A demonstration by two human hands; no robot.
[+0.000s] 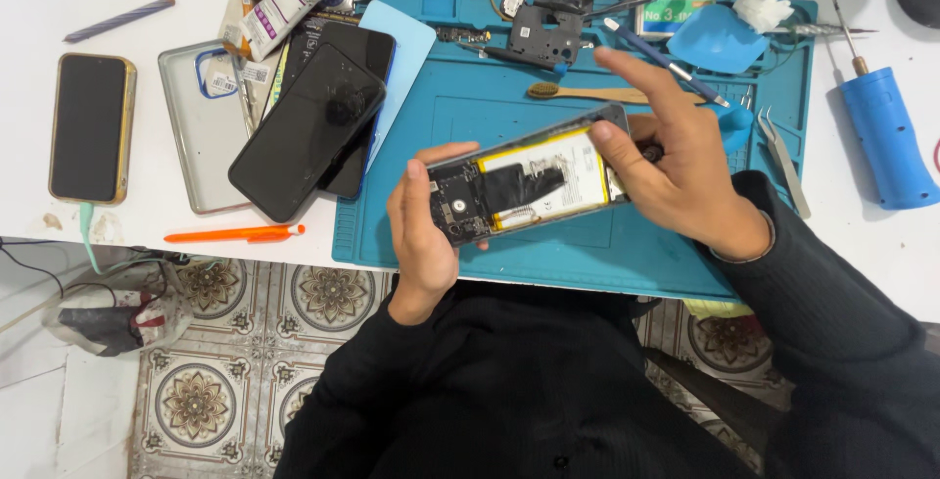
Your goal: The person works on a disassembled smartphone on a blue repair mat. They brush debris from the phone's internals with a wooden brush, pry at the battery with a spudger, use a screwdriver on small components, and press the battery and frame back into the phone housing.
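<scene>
Bright, even overhead light, soft shadows (slight glare on dark screens), sharp focus.

Your left hand [423,234] curls upward, thumb and fingers clamped, just left of your right hand [676,170]. The right hand is bent at the wrist, index finger extended, thumb pressing down. Black sleeves cover both forearms.

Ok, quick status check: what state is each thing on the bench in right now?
Opened phone: back cover off, battery and board exposed, held above the mat.
Left hand: gripping the phone's board end.
Right hand: fingers on the other end, index finger raised.
Black phone: stacked face up, screen dark.
Gold-edged phone: flat, screen dark.
Clear case: empty.
Blue mat: flat on the table.
</scene>
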